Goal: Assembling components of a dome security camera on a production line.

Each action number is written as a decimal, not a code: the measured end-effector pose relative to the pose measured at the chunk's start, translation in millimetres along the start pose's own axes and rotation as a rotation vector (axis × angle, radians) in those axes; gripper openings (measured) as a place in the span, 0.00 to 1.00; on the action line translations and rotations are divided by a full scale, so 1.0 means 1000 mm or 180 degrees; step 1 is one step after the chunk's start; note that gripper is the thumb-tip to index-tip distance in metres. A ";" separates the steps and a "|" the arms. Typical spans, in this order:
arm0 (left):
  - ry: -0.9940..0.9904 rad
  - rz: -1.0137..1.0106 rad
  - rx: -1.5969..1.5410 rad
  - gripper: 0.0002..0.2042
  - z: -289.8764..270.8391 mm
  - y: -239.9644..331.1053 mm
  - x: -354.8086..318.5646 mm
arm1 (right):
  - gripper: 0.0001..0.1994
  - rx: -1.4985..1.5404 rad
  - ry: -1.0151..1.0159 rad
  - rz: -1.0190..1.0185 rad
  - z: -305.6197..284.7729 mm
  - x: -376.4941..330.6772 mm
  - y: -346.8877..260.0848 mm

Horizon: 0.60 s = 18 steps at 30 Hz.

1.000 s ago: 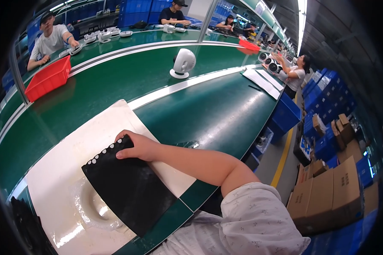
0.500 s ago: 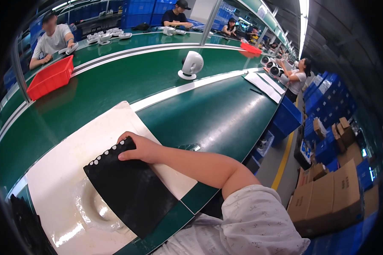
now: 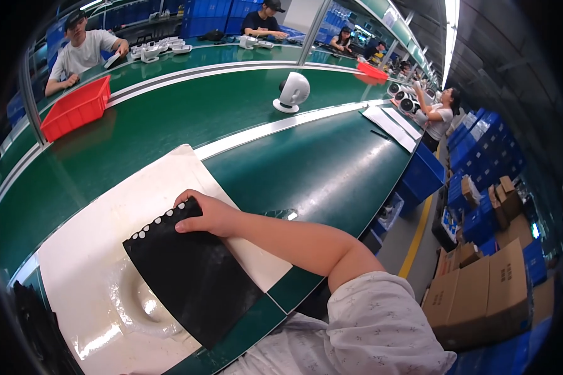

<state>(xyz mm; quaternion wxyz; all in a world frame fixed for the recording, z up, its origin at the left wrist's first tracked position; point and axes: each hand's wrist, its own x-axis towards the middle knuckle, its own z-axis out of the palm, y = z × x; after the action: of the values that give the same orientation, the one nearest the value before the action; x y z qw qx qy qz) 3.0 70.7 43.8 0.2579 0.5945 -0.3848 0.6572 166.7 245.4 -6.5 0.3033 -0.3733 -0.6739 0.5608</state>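
Observation:
My right hand (image 3: 207, 215) grips the far right corner of a black flexible sheet (image 3: 194, 278), with the thumb on top and the fingers curled over its far edge. Small white round pads (image 3: 158, 220) line that edge. The sheet lies slanted across a white board (image 3: 87, 250) and overhangs its near edge onto the green bench. Beside the sheet, a round glossy hollow (image 3: 145, 300) in the board is partly covered by it. My left hand is out of sight.
On the green conveyor stands a white desk fan (image 3: 292, 92). A red bin (image 3: 78, 109) is at the far left; papers (image 3: 391, 128) and a pen (image 3: 380, 134) lie on the right of the bench. Black material (image 3: 37, 325) sits lower left. Cartons (image 3: 481, 290) fill the right. Co-workers work beyond.
The white fan has shifted slightly to the right along the conveyor. My right hand keeps its grip on the black sheet almost unmoved. The co-worker at far left has moved their raised hand.

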 end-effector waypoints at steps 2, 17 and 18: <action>0.0001 0.0012 -0.0037 0.11 -0.001 -0.001 -0.001 | 0.23 0.0011 0.0012 -0.0006 0.000 0.001 0.002; 0.0019 0.0076 -0.0351 0.11 -0.007 -0.005 -0.005 | 0.21 -0.0028 -0.0022 -0.0012 0.000 0.005 0.002; 0.0026 0.0077 -0.0360 0.11 -0.007 -0.005 -0.005 | 0.21 -0.0048 -0.0001 -0.0055 0.000 0.006 0.003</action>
<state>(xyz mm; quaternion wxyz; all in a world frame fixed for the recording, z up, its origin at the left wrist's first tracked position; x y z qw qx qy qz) 3.5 79.6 40.0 0.2848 0.5716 -0.4275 0.6398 164.1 251.3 -9.5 0.3052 -0.3696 -0.6814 0.5531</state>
